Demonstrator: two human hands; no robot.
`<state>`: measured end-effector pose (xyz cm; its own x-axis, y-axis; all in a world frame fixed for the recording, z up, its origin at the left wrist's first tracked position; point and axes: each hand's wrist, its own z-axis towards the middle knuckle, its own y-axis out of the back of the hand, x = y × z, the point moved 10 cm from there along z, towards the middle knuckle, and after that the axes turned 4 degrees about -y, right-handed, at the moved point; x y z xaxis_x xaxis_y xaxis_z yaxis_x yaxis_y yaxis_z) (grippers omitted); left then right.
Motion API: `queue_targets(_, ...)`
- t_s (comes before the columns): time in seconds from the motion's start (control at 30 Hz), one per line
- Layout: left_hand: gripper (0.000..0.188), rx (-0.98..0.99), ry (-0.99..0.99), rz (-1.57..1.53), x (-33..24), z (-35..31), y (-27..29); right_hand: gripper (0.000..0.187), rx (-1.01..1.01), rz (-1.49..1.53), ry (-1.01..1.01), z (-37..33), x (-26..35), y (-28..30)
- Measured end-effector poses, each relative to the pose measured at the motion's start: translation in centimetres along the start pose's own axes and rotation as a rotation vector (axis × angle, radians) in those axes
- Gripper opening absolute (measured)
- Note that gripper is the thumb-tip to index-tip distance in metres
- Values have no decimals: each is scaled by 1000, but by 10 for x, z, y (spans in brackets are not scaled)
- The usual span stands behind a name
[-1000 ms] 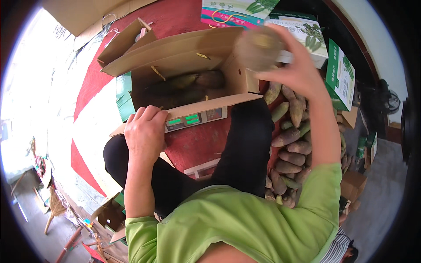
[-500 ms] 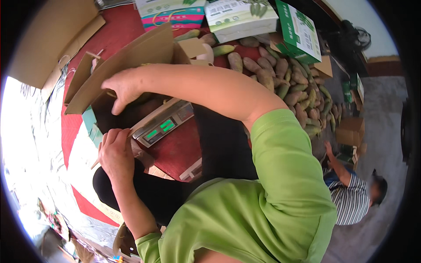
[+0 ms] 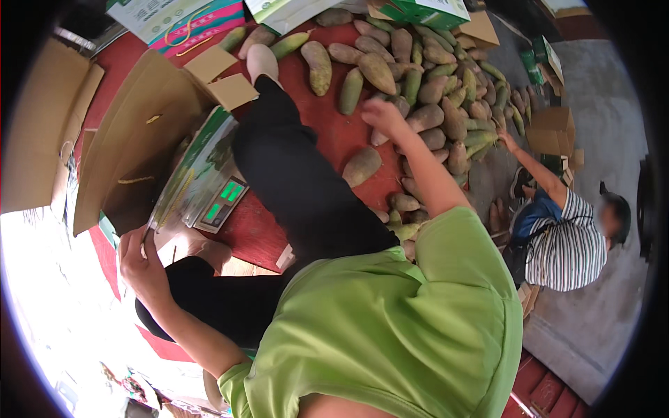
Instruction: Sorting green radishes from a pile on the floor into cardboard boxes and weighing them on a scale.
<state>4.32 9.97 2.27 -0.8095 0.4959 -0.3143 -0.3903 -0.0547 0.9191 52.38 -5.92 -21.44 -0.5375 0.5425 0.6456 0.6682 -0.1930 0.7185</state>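
Note:
My left hand (image 3: 143, 263) pinches the near edge of an open cardboard carton (image 3: 132, 132), whose tall flaps stand up. The carton rests on a digital scale (image 3: 221, 203) with a lit green display. Its printed green-and-white side faces my legs; most of its inside is hidden. My right hand (image 3: 383, 115) is stretched out over the near left part of a pile of thick, soil-stained green and brownish radishes (image 3: 376, 72). Its fingers are partly curled and blurred, so a grip cannot be made out. A single radish (image 3: 362, 166) lies apart on the red mat (image 3: 313, 132).
Printed cartons (image 3: 167, 21) stand along the far edge. Large brown cardboard (image 3: 42, 118) leans at the left. My legs (image 3: 300, 181) stretch across the mat beside the scale. At the right, a person in a striped shirt (image 3: 568, 244) reaches to the pile near an open box (image 3: 550, 131).
My right hand has left the carton and swung right to the radishes. The left hand keeps to the carton's edge. The carton's printed side now shows, and the other person's arm reaches the pile.

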Motion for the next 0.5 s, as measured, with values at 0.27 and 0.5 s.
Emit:
queue_targets(0.27, 10, 10, -130, 22, 6, 1, -14, 19, 209, -344, -128, -181, -234, -97)
queue_targets(0.5, 9, 39, -75, 71, 22, 0, -15, 19, 381, -271, -466, -252, -255, -122)
